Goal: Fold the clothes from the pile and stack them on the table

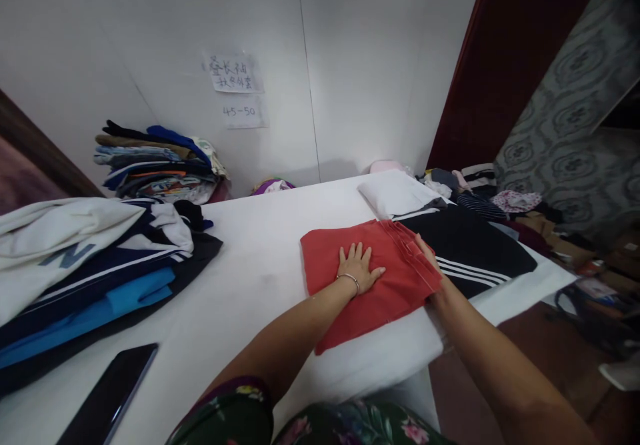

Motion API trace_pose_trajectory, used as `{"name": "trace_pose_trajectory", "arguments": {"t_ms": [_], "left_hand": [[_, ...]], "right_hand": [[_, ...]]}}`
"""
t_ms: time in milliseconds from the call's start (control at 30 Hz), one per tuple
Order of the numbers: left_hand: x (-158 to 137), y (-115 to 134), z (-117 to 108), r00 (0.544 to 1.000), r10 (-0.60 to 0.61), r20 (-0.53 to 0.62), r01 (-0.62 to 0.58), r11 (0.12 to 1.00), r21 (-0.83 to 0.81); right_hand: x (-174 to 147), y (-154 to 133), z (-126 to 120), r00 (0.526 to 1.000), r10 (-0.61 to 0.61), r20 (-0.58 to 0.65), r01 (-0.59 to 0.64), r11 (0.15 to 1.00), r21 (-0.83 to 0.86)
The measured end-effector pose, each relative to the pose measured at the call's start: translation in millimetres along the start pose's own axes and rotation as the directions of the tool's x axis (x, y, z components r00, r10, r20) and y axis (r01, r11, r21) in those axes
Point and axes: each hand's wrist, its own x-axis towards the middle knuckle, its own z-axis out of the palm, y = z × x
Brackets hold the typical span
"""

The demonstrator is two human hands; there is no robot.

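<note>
Garment of plain red woven fabric [393, 291], folded into a rough rectangle, lies on the white-covered table [250, 245], just right of the frame's centre and reaching toward the near edge. The left hand [359, 268] rests palm down on its middle, fingers straight and slightly apart, pressing on the cloth rather than gripping it. The right hand [425, 250] is at the right side, where stitched edges lie in several layers; the cloth hides much of it, so I cannot tell whether its fingers are clamped on the fabric.

The step in hand looks like squaring the folded bundle. Done well, the left palm bears down evenly as an anchor while the right hand lines up the uneven layers, drawing them gently outward so that the left side does not ruck up. A sweep from the middle toward the edges should ease out slack. The black garment with white stripes [480, 245], right of centre, lies close beside the layered edge; the fingertips should catch red cloth only.
</note>
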Motion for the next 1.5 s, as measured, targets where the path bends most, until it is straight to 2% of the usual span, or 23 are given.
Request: {"name": "trace_pose_trajectory", "arguments": {"t_ms": [100, 167, 267, 333, 400, 467, 533, 600, 733, 800, 967, 1167, 1300, 1500], "left_hand": [[0, 0, 0, 1.0, 0.004, -0.022, -0.005, 0.998, -0.065], [0, 0, -8, 1.0, -0.004, 0.002, 0.005, 0.995, -0.096], [1, -7, -30, 0.999, -0.022, 0.028, 0.025, 0.994, -0.103], [2, -20, -48, 0.998, -0.045, -0.043, 0.043, 0.998, -0.045], [4, -41, -63, 0.985, -0.088, -0.147, 0.095, 0.995, 0.043], [5, -64, -71, 0.964, -0.178, -0.198, 0.199, 0.976, 0.091], [5, -85, -71, 0.942, -0.295, -0.157, 0.307, 0.95, 0.058], [5, -98, -67, 0.926, -0.367, -0.087, 0.367, 0.93, -0.008], [2, -105, -59, 0.923, -0.377, -0.074, 0.374, 0.926, -0.05], [2, -103, -58, 0.92, -0.38, -0.093, 0.377, 0.925, -0.051], [3, -99, -57, 0.908, -0.394, -0.14, 0.391, 0.919, -0.052], [3, -99, -54, 0.897, -0.407, -0.172, 0.405, 0.913, -0.047], [2, -100, -52, 0.898, -0.402, -0.181, 0.399, 0.915, -0.053], [4, -103, -50, 0.894, -0.408, -0.186, 0.394, 0.913, -0.106]], "right_hand": [[2, 0, -21, 0.966, 0.149, 0.212, -0.194, 0.959, 0.209], [2, -2, -34, 0.937, 0.195, 0.288, -0.275, 0.923, 0.268], [5, -7, -46, 0.954, 0.224, 0.198, -0.263, 0.943, 0.203], [8, -7, -46, 0.969, 0.219, 0.113, -0.229, 0.969, 0.088], [13, -4, -39, 0.987, 0.155, 0.043, -0.153, 0.987, -0.051], [19, 2, -29, 0.998, 0.06, -0.007, -0.061, 0.98, -0.189], [26, 9, -19, 0.999, 0.018, -0.047, -0.032, 0.95, -0.312], [32, 16, -12, 0.997, -0.002, -0.073, -0.026, 0.923, -0.385], [38, 26, -9, 0.974, -0.209, -0.09, 0.149, 0.883, -0.445], [38, 31, -10, 0.965, -0.25, -0.074, 0.184, 0.853, -0.488], [40, 33, -12, 0.997, -0.069, 0.016, 0.064, 0.773, -0.631], [64, 5, -7, 0.994, 0.104, -0.038, -0.098, 0.673, -0.733], [74, -1, 7, 0.995, 0.077, -0.07, -0.103, 0.618, -0.78], [70, 14, 15, 0.993, 0.018, -0.113, -0.101, 0.609, -0.787]]}}
